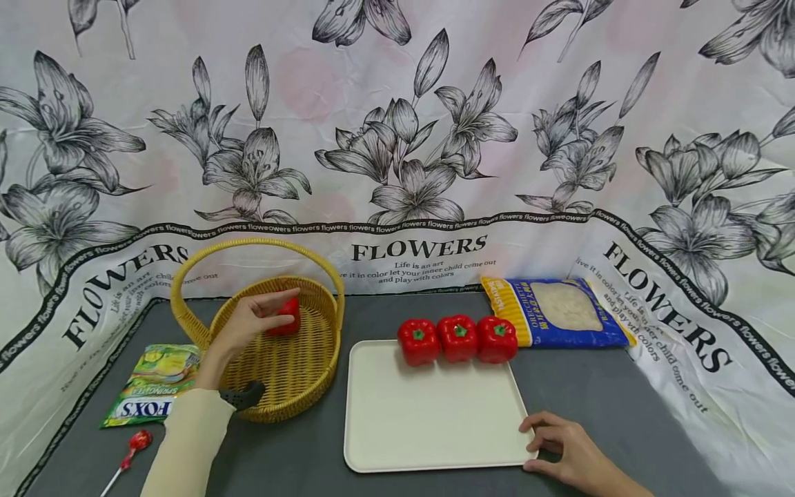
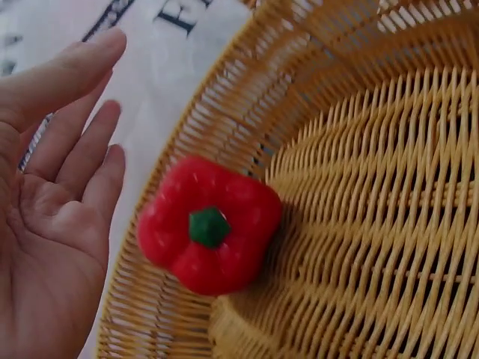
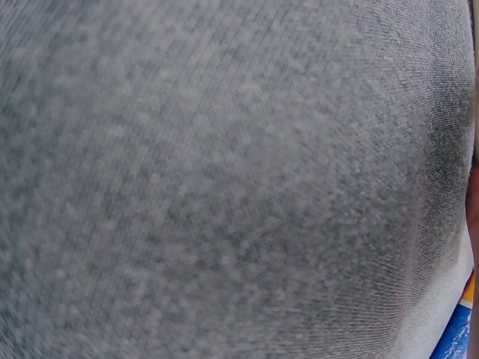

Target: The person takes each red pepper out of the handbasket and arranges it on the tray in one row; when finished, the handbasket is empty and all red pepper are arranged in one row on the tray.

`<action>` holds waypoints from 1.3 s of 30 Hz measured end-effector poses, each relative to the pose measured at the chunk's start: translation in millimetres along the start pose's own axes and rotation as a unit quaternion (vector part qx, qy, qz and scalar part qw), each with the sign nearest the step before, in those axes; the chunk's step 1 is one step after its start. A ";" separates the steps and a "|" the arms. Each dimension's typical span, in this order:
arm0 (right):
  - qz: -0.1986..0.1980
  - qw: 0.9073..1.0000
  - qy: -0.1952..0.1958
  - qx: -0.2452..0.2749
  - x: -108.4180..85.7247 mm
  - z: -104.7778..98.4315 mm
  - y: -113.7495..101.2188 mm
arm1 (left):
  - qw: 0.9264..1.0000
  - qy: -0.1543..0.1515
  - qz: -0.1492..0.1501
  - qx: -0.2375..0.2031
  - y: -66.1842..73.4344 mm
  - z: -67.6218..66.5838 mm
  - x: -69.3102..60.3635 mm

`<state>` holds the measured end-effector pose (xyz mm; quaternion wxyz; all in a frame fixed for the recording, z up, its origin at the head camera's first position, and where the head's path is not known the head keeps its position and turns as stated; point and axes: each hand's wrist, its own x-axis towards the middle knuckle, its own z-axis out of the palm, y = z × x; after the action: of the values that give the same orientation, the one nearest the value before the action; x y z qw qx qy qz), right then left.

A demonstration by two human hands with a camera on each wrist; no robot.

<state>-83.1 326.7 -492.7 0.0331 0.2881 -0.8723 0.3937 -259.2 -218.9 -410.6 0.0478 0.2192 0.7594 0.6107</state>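
Note:
In the head view my left hand (image 1: 251,321) is over the wicker basket (image 1: 317,366), its fingers extended and parted. A red bell pepper (image 2: 209,224) with a green stem sits inside the basket against its wall. The left wrist view shows a gap between this pepper and my left palm (image 2: 56,247). At the near right corner of the cream tray (image 1: 435,414), my right hand (image 1: 565,445) rests with loosely bent fingers, the fingertips at the rim. Three more red bell peppers (image 1: 457,338) stand in a row along the tray's far edge.
Behind the peppers lies a blue and yellow pasta bag (image 1: 559,314). Left of the basket are a green candy bag (image 1: 145,386) and a red lollipop (image 1: 139,440). The basket's tall handle (image 1: 261,241) arches over it. Grey cloth (image 3: 224,179) fills most of the right wrist view.

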 end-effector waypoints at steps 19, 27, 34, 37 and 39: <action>-0.010 1.000 -0.004 0.011 -4.0 -0.7 3.0 | 0.994 0.091 -0.010 0.065 -32.1 2.2 3.2; -0.005 1.000 -0.013 0.016 -1.1 1.2 6.0 | 0.991 0.058 -0.025 0.117 -30.3 0.5 -1.2; -0.008 1.000 -0.010 0.018 1.1 1.6 4.4 | 0.983 0.068 -0.027 0.167 -30.6 1.6 -2.8; -0.009 1.000 -0.012 0.019 1.3 1.0 4.5 | 0.979 0.068 -0.044 0.185 -27.6 1.4 0.0; -0.005 1.000 -0.015 0.018 1.0 0.6 4.6 | 0.974 0.058 -0.057 0.209 -23.2 0.7 4.3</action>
<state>-86.3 328.2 -496.0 0.0165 0.2989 -0.8641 0.4047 -269.2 -220.2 -431.9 -0.0083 0.1450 0.8831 0.4461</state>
